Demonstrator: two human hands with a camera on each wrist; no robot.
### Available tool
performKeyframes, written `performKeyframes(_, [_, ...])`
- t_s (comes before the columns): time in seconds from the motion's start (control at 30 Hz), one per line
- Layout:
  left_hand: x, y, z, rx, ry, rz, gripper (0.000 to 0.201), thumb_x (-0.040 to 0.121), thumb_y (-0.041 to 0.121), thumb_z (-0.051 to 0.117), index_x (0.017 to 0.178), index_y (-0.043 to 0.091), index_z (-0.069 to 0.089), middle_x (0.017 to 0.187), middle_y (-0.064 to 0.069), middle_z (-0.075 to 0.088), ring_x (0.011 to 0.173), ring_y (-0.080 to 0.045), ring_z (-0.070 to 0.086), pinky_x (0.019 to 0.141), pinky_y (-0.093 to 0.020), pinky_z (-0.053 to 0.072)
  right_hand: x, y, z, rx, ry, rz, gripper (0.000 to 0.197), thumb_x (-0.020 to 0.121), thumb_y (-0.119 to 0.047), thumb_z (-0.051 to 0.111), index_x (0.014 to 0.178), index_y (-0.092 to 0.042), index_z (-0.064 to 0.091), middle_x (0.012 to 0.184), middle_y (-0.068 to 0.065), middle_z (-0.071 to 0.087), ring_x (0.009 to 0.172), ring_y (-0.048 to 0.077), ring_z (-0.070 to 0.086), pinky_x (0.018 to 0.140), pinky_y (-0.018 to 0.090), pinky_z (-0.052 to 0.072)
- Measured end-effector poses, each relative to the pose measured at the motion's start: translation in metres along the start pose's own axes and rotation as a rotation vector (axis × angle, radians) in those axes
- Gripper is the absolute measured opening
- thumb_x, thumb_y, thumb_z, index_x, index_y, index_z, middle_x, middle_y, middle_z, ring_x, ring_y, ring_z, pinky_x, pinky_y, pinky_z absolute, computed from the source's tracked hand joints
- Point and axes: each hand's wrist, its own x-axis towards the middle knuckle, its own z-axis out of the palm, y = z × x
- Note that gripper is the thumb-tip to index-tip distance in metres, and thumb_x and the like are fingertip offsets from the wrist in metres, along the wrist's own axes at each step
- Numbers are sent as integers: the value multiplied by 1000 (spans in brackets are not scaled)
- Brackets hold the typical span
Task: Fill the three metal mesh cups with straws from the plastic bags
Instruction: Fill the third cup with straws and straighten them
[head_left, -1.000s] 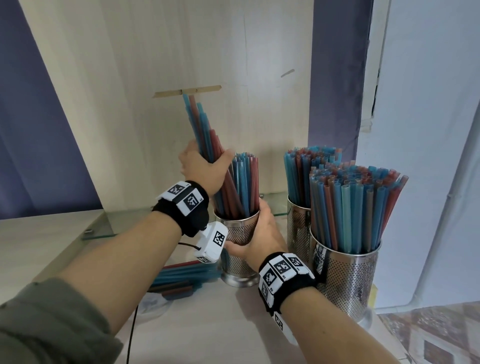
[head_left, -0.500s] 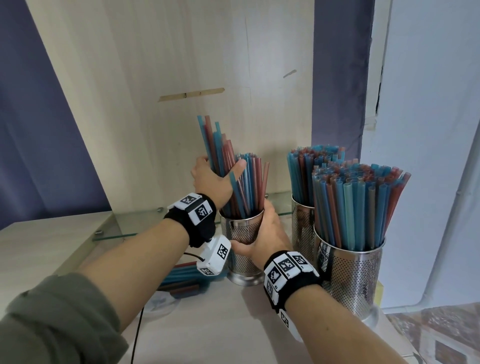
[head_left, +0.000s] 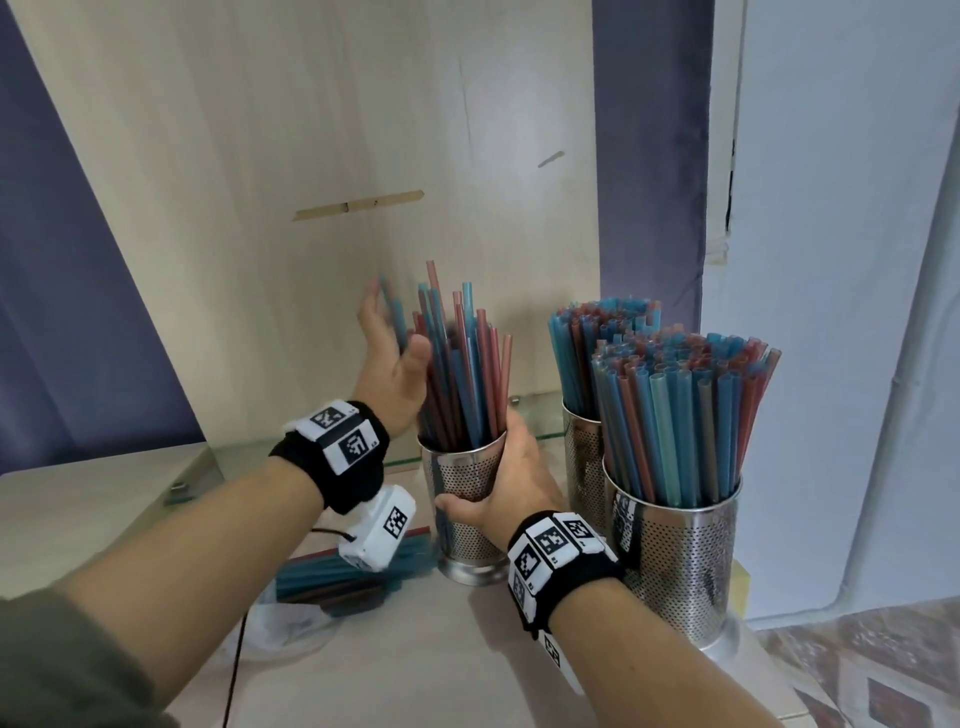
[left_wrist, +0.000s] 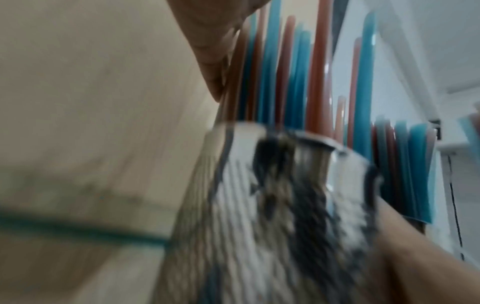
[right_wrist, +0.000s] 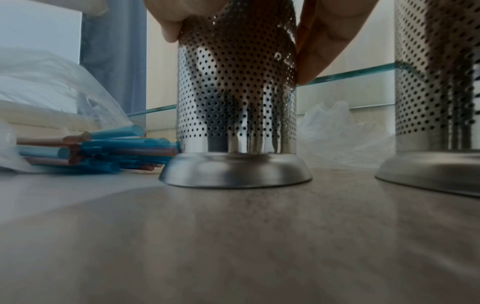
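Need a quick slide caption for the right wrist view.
Right hand grips a mesh cup standing on the counter, loose straws lying beside it.

I see three upright mesh cups (head_left: 470, 499) holding blue and red straws (head_left: 457, 364); spare straws (head_left: 343, 574) lie bagged (right_wrist: 59, 86) on the counter's left.

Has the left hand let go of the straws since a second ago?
Yes. The left hand has opened and dropped well below the tape strip on the wooden panel.

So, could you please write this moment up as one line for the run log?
left hand: open beside straws | right hand: grips left mesh cup | other two cups: packed | loose straws on counter
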Motion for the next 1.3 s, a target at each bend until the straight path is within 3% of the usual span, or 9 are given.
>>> performKeyframes(0.17, [42, 31, -23, 749, -126, 251, 146, 37, 86, 70, 151, 34, -4, 161, -1, -7, 149, -22, -3, 119, -50, 8, 1, 1, 0, 11, -13, 8, 108, 54, -45, 92, 140, -40, 26, 127, -12, 52, 119, 13, 53, 104, 41, 47])
performKeyframes(0.27, [55, 35, -22, 922, -304, 193, 136, 43, 78, 78, 153, 24, 17, 161, -4, 11, 148, -25, 12, 116, -41, 14, 1, 1, 0, 6, -4, 7, 109, 53, -45, 92, 140, -40, 26, 128, -12, 52, 119, 12, 52, 104, 40, 47])
performKeyframes(0.37, [45, 24, -16, 922, -306, 142, 96, 55, 82, 66, 128, 19, 56, 123, -1, 59, 113, -21, 57, 102, -36, 44, -1, 0, -1, 6, -12, 1, 109, 55, -44, 92, 141, -39, 25, 128, -12, 50, 120, 12, 51, 104, 38, 47])
performKeyframes(0.43, [36, 18, -15, 850, -243, 192, 83, 59, 81, 59, 117, 23, 63, 108, 4, 66, 99, -16, 62, 92, -33, 49, -1, -1, -2, 7, -15, -3, 109, 56, -44, 92, 141, -40, 24, 128, -12, 50, 120, 11, 51, 104, 38, 46])
performKeyframes(0.8, [20, 3, -14, 850, -106, 336, 119, 59, 58, 83, 152, 20, 19, 161, -9, 3, 149, -33, -4, 118, -50, 9, 0, -1, 0, -20, -3, 12, 110, 56, -45, 91, 142, -39, 23, 129, -11, 49, 120, 12, 51, 103, 39, 48])
performKeyframes(0.93, [22, 4, -13, 792, -179, 317, 118, 63, 50, 85, 153, 19, 16, 160, -6, 14, 148, -23, 14, 116, -34, 20, -2, -1, -1, -31, -9, 6, 110, 57, -44, 91, 142, -38, 21, 129, -9, 48, 120, 13, 51, 103, 40, 47])
performKeyframes(1.1, [21, 7, -15, 774, -272, 382, 72, 77, 44, 67, 141, 19, 46, 135, -5, 55, 120, -19, 53, 102, -42, 46, -3, -2, -2, -15, 4, -13, 108, 58, -43, 91, 140, -39, 22, 127, -11, 48, 116, 10, 50, 102, 35, 47])
performKeyframes(1.23, [22, 6, -15, 701, -179, 417, 50, 78, 44, 61, 120, 17, 64, 156, -8, 28, 144, -23, 29, 116, -38, 27, -3, -2, -2, -10, -5, -11, 106, 57, -42, 92, 140, -38, 25, 126, -12, 49, 115, 9, 50, 103, 36, 46])
performKeyframes(1.3, [21, 11, -12, 683, -174, 430, 57, 83, 39, 58, 134, 15, 53, 160, -7, 20, 147, -21, 21, 117, -32, 20, -3, -3, -3, -12, -9, -10, 107, 58, -41, 92, 140, -37, 24, 128, -12, 49, 116, 9, 50, 104, 36, 46])
